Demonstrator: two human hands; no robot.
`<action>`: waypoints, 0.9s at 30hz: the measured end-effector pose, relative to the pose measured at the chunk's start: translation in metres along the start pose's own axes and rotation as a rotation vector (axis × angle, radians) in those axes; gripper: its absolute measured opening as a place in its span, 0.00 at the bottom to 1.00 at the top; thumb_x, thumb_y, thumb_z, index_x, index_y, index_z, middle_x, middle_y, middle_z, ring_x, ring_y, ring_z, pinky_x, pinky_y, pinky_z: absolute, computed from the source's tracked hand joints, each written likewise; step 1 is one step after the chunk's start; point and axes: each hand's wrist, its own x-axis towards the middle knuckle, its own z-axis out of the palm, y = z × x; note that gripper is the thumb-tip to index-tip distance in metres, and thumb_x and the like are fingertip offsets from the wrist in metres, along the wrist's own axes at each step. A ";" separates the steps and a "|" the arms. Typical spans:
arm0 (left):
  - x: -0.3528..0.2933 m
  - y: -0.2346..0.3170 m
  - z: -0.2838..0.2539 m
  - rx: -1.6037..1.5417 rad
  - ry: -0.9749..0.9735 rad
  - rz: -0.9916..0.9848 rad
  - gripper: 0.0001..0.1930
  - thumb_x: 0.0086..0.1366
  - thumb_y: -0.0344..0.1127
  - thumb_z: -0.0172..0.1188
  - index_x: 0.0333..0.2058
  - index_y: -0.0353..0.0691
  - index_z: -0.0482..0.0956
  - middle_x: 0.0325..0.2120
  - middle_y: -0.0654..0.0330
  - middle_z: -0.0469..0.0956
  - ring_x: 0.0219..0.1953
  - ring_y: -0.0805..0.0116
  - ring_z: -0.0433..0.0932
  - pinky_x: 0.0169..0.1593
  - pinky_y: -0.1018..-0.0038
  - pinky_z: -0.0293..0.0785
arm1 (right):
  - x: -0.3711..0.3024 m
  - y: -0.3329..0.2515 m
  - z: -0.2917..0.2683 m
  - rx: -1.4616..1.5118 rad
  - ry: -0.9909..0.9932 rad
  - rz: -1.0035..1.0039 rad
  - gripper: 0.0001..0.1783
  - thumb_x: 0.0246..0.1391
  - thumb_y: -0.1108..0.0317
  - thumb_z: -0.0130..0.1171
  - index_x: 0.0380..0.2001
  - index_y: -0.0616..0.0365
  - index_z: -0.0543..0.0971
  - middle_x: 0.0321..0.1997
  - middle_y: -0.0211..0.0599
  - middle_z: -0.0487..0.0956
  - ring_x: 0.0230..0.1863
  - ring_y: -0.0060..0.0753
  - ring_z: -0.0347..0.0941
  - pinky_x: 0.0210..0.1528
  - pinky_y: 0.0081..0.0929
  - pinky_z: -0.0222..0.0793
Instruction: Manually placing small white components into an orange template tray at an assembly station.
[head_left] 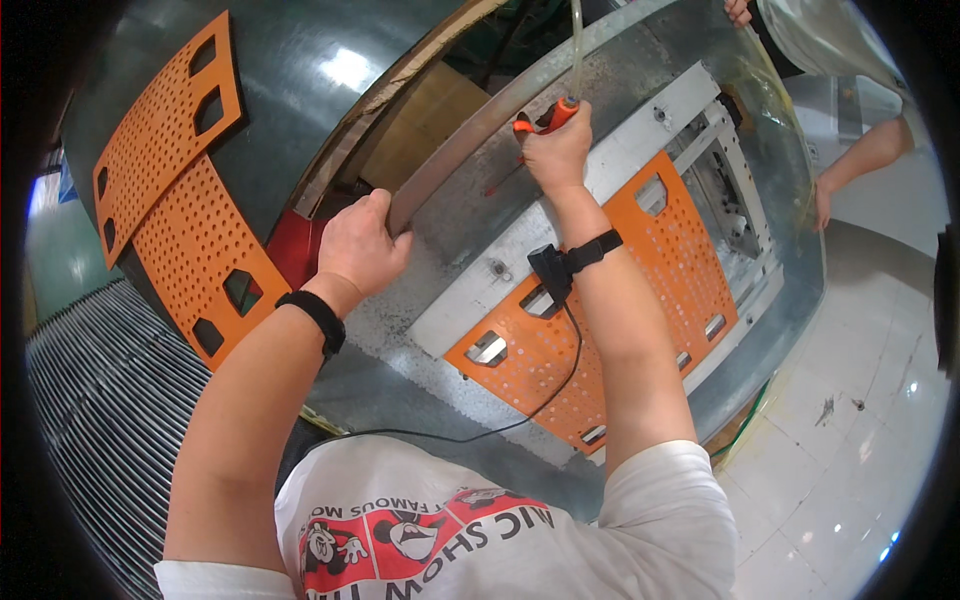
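My right hand (560,150) is closed round an orange and black air blow gun (549,118). A clear hose (577,45) runs up from it, and its thin nozzle points down and left over a grey metal tray (455,165). Farther left, my left hand (362,243) grips the tray's raised edge, its fingers partly hidden behind it. On the tray lies a pale metal frame (560,235), tilted in the view. An orange perforated sheet (672,245) covers part of that frame, below my right forearm. The frame's right end shows a bare opening with metal parts inside.
Two more orange perforated sheets (195,225) overlap on a dark green surface (290,60) at left. A stack of thin ribbed strips (100,400) lies below. At right, another person's hands (823,200) touch the tray's far edge. Pale tiled floor (850,430) shows beyond.
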 end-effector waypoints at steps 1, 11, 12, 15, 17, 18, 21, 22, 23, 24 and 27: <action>0.000 0.001 -0.001 0.005 -0.008 -0.005 0.14 0.48 0.37 0.57 0.25 0.36 0.62 0.23 0.46 0.69 0.30 0.46 0.70 0.34 0.60 0.66 | -0.003 0.000 0.000 0.000 -0.026 0.012 0.24 0.28 0.76 0.63 0.31 0.61 0.63 0.23 0.38 0.67 0.26 0.37 0.66 0.30 0.31 0.63; 0.000 0.003 -0.001 0.009 0.006 0.011 0.14 0.48 0.37 0.57 0.25 0.36 0.62 0.23 0.46 0.69 0.30 0.46 0.70 0.34 0.60 0.66 | 0.006 0.008 -0.027 -0.140 -0.181 -0.112 0.21 0.29 0.76 0.63 0.28 0.60 0.63 0.21 0.35 0.68 0.23 0.31 0.65 0.26 0.27 0.64; 0.000 0.005 -0.001 0.003 0.010 0.003 0.13 0.48 0.37 0.57 0.25 0.36 0.62 0.23 0.46 0.69 0.31 0.45 0.70 0.34 0.59 0.66 | 0.014 0.015 -0.031 -0.193 -0.194 -0.143 0.22 0.29 0.75 0.64 0.28 0.60 0.63 0.21 0.38 0.68 0.23 0.33 0.65 0.27 0.27 0.64; 0.000 0.002 -0.001 0.010 0.013 -0.009 0.13 0.48 0.37 0.56 0.25 0.36 0.62 0.22 0.45 0.69 0.31 0.45 0.70 0.34 0.59 0.66 | 0.031 0.012 -0.042 -0.260 -0.346 -0.159 0.23 0.28 0.74 0.65 0.29 0.60 0.63 0.22 0.40 0.69 0.24 0.36 0.66 0.28 0.28 0.64; 0.000 0.002 -0.001 0.020 0.008 -0.011 0.13 0.48 0.36 0.56 0.26 0.36 0.63 0.22 0.45 0.69 0.31 0.45 0.70 0.34 0.59 0.66 | 0.038 0.012 -0.047 -0.286 -0.346 -0.206 0.24 0.28 0.73 0.66 0.29 0.60 0.63 0.22 0.40 0.69 0.25 0.36 0.66 0.29 0.28 0.64; 0.000 0.001 0.000 0.020 0.015 0.004 0.13 0.48 0.36 0.56 0.26 0.36 0.63 0.22 0.45 0.70 0.31 0.45 0.70 0.34 0.59 0.66 | 0.041 0.012 -0.050 -0.281 -0.381 -0.182 0.24 0.28 0.73 0.66 0.29 0.60 0.63 0.23 0.40 0.68 0.25 0.35 0.65 0.30 0.28 0.64; 0.000 0.001 0.000 0.016 0.019 0.011 0.13 0.49 0.37 0.56 0.26 0.36 0.63 0.23 0.45 0.70 0.31 0.45 0.70 0.34 0.59 0.66 | 0.042 0.013 -0.050 -0.254 -0.431 -0.143 0.24 0.28 0.72 0.66 0.30 0.60 0.64 0.24 0.42 0.69 0.26 0.38 0.66 0.31 0.29 0.64; 0.000 0.002 0.000 0.013 0.020 0.006 0.13 0.49 0.37 0.56 0.26 0.36 0.63 0.23 0.45 0.70 0.31 0.45 0.70 0.34 0.59 0.66 | 0.042 0.014 -0.050 -0.233 -0.442 -0.133 0.24 0.28 0.72 0.65 0.30 0.61 0.64 0.24 0.44 0.71 0.27 0.43 0.68 0.32 0.31 0.65; 0.000 0.002 0.000 0.012 0.017 0.008 0.13 0.49 0.37 0.56 0.26 0.36 0.63 0.23 0.45 0.70 0.31 0.45 0.70 0.34 0.59 0.66 | 0.042 0.017 -0.048 -0.235 -0.441 -0.129 0.24 0.28 0.72 0.65 0.30 0.61 0.64 0.24 0.44 0.71 0.27 0.43 0.68 0.32 0.31 0.65; 0.000 0.003 0.000 0.016 0.010 -0.001 0.14 0.49 0.37 0.56 0.26 0.36 0.63 0.23 0.45 0.70 0.31 0.45 0.70 0.34 0.59 0.66 | 0.041 0.020 -0.046 -0.215 -0.439 -0.121 0.24 0.27 0.71 0.65 0.30 0.61 0.64 0.24 0.44 0.71 0.27 0.41 0.68 0.32 0.31 0.65; 0.000 0.003 0.000 0.022 0.004 -0.004 0.14 0.49 0.38 0.56 0.26 0.36 0.63 0.23 0.45 0.70 0.31 0.45 0.70 0.34 0.60 0.66 | 0.040 0.025 -0.043 -0.174 -0.444 -0.096 0.25 0.27 0.70 0.66 0.30 0.61 0.64 0.24 0.42 0.71 0.27 0.38 0.68 0.32 0.31 0.65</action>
